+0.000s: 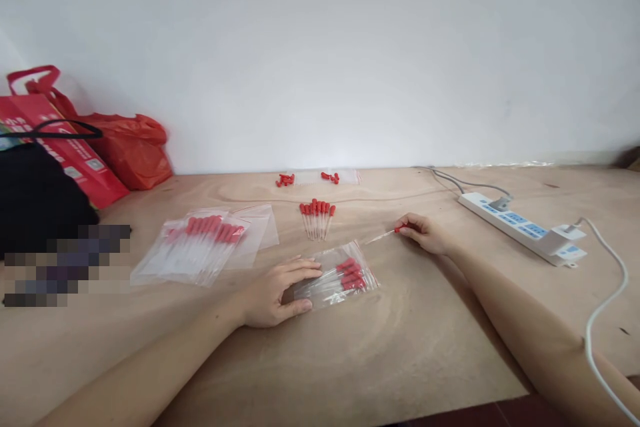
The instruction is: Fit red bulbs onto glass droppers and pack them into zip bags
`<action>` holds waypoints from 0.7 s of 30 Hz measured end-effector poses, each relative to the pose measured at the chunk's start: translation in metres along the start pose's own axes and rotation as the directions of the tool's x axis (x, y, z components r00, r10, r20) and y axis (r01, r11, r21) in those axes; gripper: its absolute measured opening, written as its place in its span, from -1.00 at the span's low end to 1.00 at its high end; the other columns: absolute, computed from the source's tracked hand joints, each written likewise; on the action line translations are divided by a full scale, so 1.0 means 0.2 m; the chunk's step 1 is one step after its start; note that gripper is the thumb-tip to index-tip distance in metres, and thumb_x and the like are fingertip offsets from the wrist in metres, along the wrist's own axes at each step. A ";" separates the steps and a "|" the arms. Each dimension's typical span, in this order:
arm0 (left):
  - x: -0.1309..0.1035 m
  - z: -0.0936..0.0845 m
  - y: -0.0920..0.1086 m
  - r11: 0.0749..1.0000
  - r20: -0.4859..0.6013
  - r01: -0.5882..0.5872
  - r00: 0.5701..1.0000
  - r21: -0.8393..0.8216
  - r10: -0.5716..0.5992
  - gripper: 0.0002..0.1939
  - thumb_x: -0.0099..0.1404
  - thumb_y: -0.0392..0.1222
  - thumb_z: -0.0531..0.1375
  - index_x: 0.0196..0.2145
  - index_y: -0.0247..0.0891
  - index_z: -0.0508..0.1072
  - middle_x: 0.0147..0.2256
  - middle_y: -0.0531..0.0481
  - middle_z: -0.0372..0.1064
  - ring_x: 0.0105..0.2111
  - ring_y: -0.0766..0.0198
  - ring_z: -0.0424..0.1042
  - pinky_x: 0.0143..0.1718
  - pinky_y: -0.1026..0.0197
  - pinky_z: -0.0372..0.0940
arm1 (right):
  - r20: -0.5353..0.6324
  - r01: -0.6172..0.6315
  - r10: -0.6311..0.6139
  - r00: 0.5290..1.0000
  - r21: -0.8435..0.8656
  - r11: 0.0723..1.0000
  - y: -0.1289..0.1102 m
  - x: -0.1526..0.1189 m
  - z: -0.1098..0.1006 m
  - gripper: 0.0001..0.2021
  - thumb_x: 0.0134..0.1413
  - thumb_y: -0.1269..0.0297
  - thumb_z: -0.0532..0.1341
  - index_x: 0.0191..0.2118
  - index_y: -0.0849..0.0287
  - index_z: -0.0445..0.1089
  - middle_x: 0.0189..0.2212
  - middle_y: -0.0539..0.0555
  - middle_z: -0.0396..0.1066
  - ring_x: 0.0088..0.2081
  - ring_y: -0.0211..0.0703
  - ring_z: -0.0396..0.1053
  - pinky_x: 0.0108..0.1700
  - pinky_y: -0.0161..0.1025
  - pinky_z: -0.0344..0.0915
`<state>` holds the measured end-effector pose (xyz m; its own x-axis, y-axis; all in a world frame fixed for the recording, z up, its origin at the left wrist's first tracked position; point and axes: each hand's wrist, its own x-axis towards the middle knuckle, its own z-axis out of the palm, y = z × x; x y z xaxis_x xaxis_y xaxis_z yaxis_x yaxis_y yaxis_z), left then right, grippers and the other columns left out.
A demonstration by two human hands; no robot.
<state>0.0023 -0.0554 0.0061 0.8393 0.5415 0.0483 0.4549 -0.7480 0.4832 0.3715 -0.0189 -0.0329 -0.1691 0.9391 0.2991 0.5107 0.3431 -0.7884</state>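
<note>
A clear zip bag (327, 283) holding several glass droppers with red rubber bulbs lies in the middle of the table. Resting over its left end is my left hand (280, 290), thumb and fingers spread apart. To the right, my right hand (423, 233) pinches a dropper (384, 236) by its red bulb, the thin glass tip pointing left toward the bag's far corner. Just beyond the bag, a fan of loose droppers (316, 213) lies with bulbs away from me. Left of my left hand are overlapping zip bags (200, 247), several with droppers inside.
Near the wall, small red bulbs (285, 180) lie by a flat clear bag (307, 177). A white power strip (515, 220) with a plugged-in adapter stands right, its cable (607, 300) crossing by my right forearm. Red bags (135, 147) and a black item (40, 193) occupy the far left.
</note>
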 end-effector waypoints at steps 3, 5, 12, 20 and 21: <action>0.00 0.00 0.00 1.000 0.001 -0.001 1.000 0.008 0.001 -0.53 0.20 -0.09 0.08 0.07 -0.10 0.16 0.12 -0.01 0.07 0.12 0.13 0.04 0.13 -0.02 -0.06 | 0.039 0.086 -0.084 0.996 -0.052 0.995 -0.05 0.00 0.01 -0.86 -0.06 0.21 0.14 -0.42 0.14 0.37 -0.44 0.04 0.35 -0.36 -0.18 0.28 -0.26 -0.21 0.21; 0.00 0.00 0.00 1.000 0.000 -0.006 1.000 0.010 0.006 -0.53 0.20 -0.10 0.09 0.07 -0.10 0.16 0.12 0.00 0.07 0.12 0.13 0.04 0.13 -0.01 -0.06 | 0.070 0.141 -0.135 0.988 -0.085 0.986 -0.09 0.00 0.04 -0.87 -0.04 0.24 0.13 -0.41 0.13 0.39 -0.42 0.06 0.34 -0.35 -0.17 0.28 -0.25 -0.20 0.21; 0.00 0.02 -0.01 1.000 -0.011 0.005 1.000 0.021 -0.005 -0.49 0.21 -0.06 0.07 0.11 -0.11 0.08 0.12 -0.02 0.06 0.13 0.10 0.01 0.12 -0.02 -0.04 | 0.123 0.206 -0.193 0.974 -0.101 0.973 -0.20 -0.01 0.15 -0.86 0.02 0.29 0.08 -0.37 0.12 0.37 -0.40 0.08 0.33 -0.36 -0.18 0.27 -0.30 -0.21 0.22; -0.01 0.02 -0.02 0.998 0.000 0.057 0.998 0.027 -0.057 -0.44 0.22 -0.02 0.05 0.14 -0.09 0.00 0.14 -0.03 0.00 0.15 0.04 -0.06 0.10 -0.04 -0.02 | 0.103 0.165 -0.153 0.983 -0.117 0.979 -0.23 -0.03 0.17 -0.86 0.00 0.27 0.11 -0.39 0.15 0.39 -0.43 0.07 0.32 -0.44 -0.24 0.23 -0.40 -0.27 0.18; -0.01 0.02 -0.02 0.998 -0.001 0.060 0.998 0.028 -0.060 -0.44 0.22 -0.02 0.05 0.14 -0.09 0.00 0.15 -0.03 0.00 0.15 0.04 -0.06 0.10 -0.04 -0.01 | 0.118 0.159 -0.147 0.982 -0.099 0.982 -0.24 -0.03 0.17 -0.86 0.00 0.27 0.11 -0.38 0.16 0.39 -0.42 0.07 0.32 -0.44 -0.25 0.23 -0.39 -0.27 0.19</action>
<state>-0.0002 -0.0554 0.0003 0.8105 0.5854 0.0202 0.5121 -0.7249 0.4607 0.3195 -0.0398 -0.0158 -0.3409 0.8740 0.3464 0.5582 0.4847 -0.6734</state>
